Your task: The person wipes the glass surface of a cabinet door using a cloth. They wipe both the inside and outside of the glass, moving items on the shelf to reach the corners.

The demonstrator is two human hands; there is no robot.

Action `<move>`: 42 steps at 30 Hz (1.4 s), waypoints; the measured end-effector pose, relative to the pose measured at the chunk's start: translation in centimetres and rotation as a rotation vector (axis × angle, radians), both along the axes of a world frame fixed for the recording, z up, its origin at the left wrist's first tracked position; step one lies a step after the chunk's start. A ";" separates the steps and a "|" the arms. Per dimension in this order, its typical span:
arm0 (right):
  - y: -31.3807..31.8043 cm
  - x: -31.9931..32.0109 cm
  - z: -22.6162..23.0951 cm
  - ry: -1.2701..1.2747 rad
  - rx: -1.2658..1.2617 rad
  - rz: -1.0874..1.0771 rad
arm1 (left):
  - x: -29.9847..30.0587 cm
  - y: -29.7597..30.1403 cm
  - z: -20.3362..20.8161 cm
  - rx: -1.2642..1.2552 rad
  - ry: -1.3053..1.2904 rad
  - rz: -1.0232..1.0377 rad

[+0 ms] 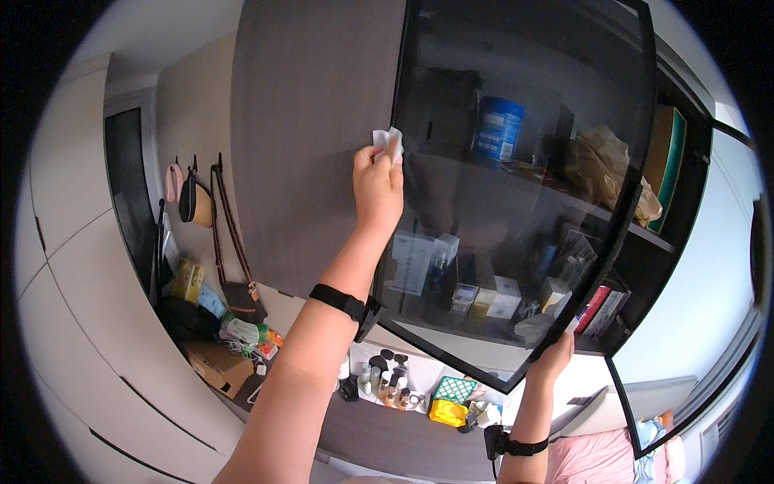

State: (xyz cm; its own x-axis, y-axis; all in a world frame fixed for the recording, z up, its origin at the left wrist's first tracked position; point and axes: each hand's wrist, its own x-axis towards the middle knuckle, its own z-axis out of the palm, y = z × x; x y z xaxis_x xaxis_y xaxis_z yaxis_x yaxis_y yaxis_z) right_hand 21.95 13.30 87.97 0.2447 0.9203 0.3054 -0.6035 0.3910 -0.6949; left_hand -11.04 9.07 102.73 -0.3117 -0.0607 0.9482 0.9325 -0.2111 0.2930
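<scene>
A dark-framed glass cabinet door [484, 234] stands ajar in front of me. My left hand [379, 185] is raised to the door's left edge, its fingers closed on a crumpled white tissue [389, 143] against the frame. Low on the right, my right hand [555, 355] grips the black frame of the door near its bottom corner; part of its fingers is hidden behind the frame. Through the glass show a blue tub [498, 129], a crumpled brown bag [598, 165] and several small boxes [504, 297] on the shelves. Black bands circle both wrists.
Below the cabinet, a dark counter [363, 440] holds several bottles [391, 389], a yellow pack [448, 412] and a green basket [455, 389]. Another framed glass door [685, 323] hangs open at right. Bags and hats hang at left, above a cardboard box [218, 367]. A pink bed [597, 460] lies lower right.
</scene>
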 end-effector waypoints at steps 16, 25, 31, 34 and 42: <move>0.0 -0.5 -0.3 0.035 0.014 -0.053 | -1.1 1.2 -7.5 0.161 -0.131 -0.071; 0.2 0.2 -1.1 0.000 0.021 0.003 | -0.5 -1.4 -21.4 0.065 -0.273 -0.029; -0.4 0.5 -1.3 -0.033 -0.029 -0.014 | 4.3 -0.6 -24.3 -0.193 -0.248 -0.126; -0.4 0.1 -1.8 -0.008 -0.049 -0.023 | 7.6 -0.3 -29.0 -0.284 -0.241 -0.225; 0.7 0.5 -2.5 -0.024 -0.058 -0.036 | 18.0 -1.2 -32.5 -0.793 0.172 -0.132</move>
